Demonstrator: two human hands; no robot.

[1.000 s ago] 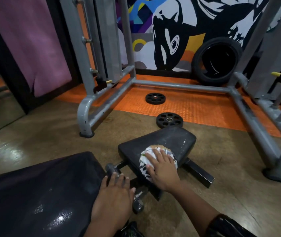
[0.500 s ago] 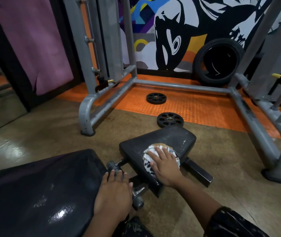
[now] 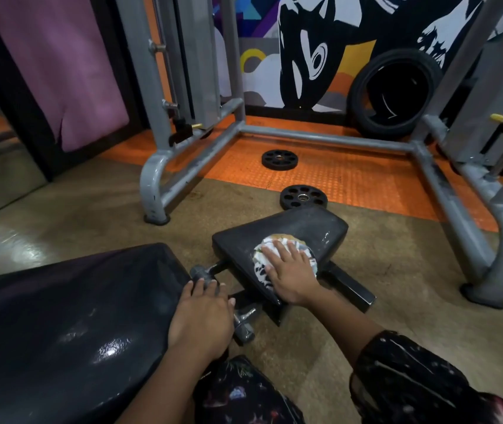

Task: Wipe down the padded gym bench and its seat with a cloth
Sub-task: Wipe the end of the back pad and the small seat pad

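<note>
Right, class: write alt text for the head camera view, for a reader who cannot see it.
A person's right hand presses a patterned cloth flat onto the small black seat pad of a gym bench, while the left hand rests at the edge of the long black back pad. Two weight plates lie on the floor beyond, before a grey machine frame.

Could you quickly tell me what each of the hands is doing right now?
Left hand: open, flat on the end of the bench pad.
Right hand: open, palm pressing the cloth on the seat.
</note>
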